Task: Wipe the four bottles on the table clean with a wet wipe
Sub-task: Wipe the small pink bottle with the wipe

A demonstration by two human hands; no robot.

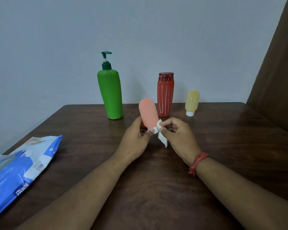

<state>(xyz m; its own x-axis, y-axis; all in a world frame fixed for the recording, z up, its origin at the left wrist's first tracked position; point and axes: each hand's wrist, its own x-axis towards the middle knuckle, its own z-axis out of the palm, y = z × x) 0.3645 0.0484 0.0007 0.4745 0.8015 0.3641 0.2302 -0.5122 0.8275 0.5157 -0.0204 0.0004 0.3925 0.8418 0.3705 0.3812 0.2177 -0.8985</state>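
The pink bottle [148, 113] is up off the table [223, 146], cap down, between my two hands. My left hand [136, 140] grips its lower end, thumb and fingers curled round it next to the white cap [155, 130]. My right hand [178, 135] pinches the wet wipe [161, 135] and presses it against the cap and the bottom of the bottle, with a loose tail of the wipe hanging below my fingers. Just beyond my hands stand the other three bottles: the green pump bottle [111, 93] ahead of my left hand, the red striped bottle [165, 95] right behind the pink one, and the small yellow bottle [192, 102] further out past my right hand, resting on its white cap. Well off to the left of my left forearm lies the blue wipes pack [20, 170]. A red thread band [197, 162] sits on my right wrist.
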